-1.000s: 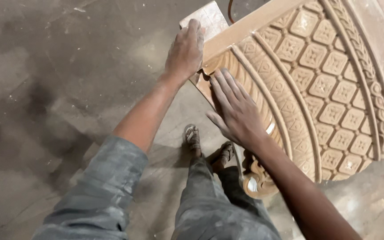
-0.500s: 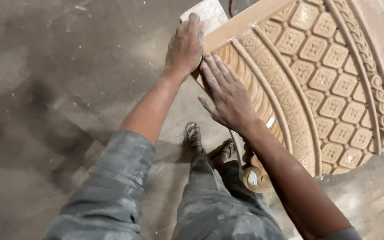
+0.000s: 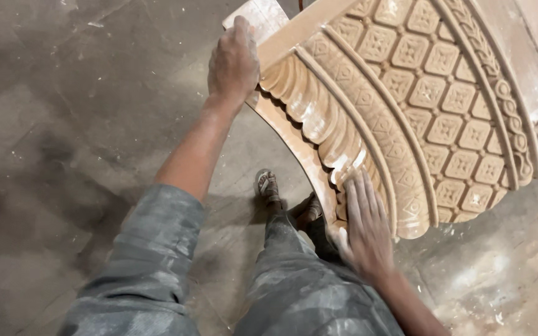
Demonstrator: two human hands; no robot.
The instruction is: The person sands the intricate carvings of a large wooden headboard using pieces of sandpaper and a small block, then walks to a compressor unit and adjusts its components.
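Single head view, steeply down, close over the floor (image 3: 63,93)

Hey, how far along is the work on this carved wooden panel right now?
The carved panel already shows finished relief: diamond grid, leaf band and scalloped edge. In hand: the left hand grips its upper corner while the right hand lies flat on the scalloped edge near the lower end. Dust covers both hands. How much of the edge is left, I cannot tell.

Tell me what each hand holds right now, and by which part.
The left hand grips the carved wooden panel at its upper corner edge. The right hand lies flat on the panel's fluted lower border, pressing, not gripping.
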